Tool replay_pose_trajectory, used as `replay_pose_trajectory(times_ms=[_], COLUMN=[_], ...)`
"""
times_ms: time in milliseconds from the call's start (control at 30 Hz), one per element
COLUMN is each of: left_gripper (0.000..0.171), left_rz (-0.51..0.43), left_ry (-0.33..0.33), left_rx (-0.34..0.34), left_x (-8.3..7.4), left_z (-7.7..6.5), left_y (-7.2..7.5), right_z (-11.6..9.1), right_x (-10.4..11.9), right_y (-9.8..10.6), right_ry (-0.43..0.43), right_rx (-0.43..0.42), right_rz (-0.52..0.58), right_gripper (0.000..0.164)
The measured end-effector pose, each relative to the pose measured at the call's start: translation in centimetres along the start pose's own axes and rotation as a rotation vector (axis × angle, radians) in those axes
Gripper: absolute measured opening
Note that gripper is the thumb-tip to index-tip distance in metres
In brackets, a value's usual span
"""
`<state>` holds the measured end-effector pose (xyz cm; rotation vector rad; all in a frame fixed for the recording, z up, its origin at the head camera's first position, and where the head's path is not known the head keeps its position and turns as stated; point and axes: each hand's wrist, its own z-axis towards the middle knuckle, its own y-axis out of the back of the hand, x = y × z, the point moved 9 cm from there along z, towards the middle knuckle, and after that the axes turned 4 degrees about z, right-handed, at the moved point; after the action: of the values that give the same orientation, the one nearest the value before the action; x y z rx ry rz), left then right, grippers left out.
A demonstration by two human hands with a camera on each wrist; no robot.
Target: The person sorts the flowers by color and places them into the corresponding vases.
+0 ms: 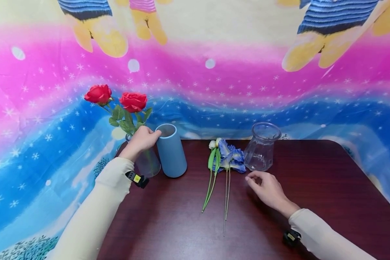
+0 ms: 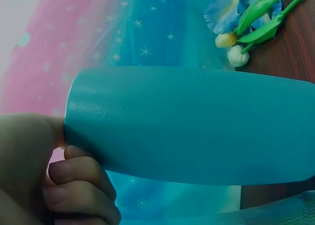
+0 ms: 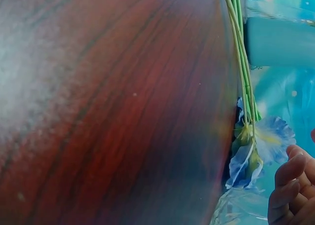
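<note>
My left hand (image 1: 143, 139) pinches the rim of a tall blue vase (image 1: 172, 155), which stands upright on the left half of the table. In the left wrist view the vase's smooth side (image 2: 192, 126) fills the middle, its rim at my curled fingers. My right hand (image 1: 268, 189) hovers over the table in front of a clear glass vase (image 1: 260, 155), its fingers loosely bent and holding nothing. Left of that hand lie blue irises (image 1: 230, 157) with long thin stems. White tulip buds (image 1: 212, 144) on green stems lie next to them.
Behind my left hand, a see-through vase (image 1: 149, 165) holds two red roses, one rose (image 1: 98, 94) leaning left and another rose (image 1: 133, 102) beside it. The dark red wooden table (image 1: 182, 224) meets a printed cloth backdrop (image 1: 195, 79) at its back edge.
</note>
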<state>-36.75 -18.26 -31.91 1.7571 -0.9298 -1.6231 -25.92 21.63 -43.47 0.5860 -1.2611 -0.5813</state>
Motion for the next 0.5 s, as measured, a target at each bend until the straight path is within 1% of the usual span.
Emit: replay_pose_trajectory(times_ms=[100, 300, 500], left_gripper=[0.049, 0.049, 0.048], left_rz=[0.029, 0.113, 0.154], left_ry=[-0.007, -0.05, -0.057], left_rx=[0.009, 0.016, 0.044], left_x=[-0.2, -0.8, -1.0], left_z=[-0.2, -0.6, -1.2], left_y=[0.0, 0.4, 0.5], right_z=[-0.1, -0.3, -0.4], right_x=[-0.2, -0.4, -0.6], right_y=[0.0, 0.2, 0.2], right_ry=[-0.003, -0.013, -0.013], right_rx=[0.005, -0.005, -0.001], right_rz=[0.004, 0.002, 0.014], right_gripper=[0.014, 0.015, 0.016])
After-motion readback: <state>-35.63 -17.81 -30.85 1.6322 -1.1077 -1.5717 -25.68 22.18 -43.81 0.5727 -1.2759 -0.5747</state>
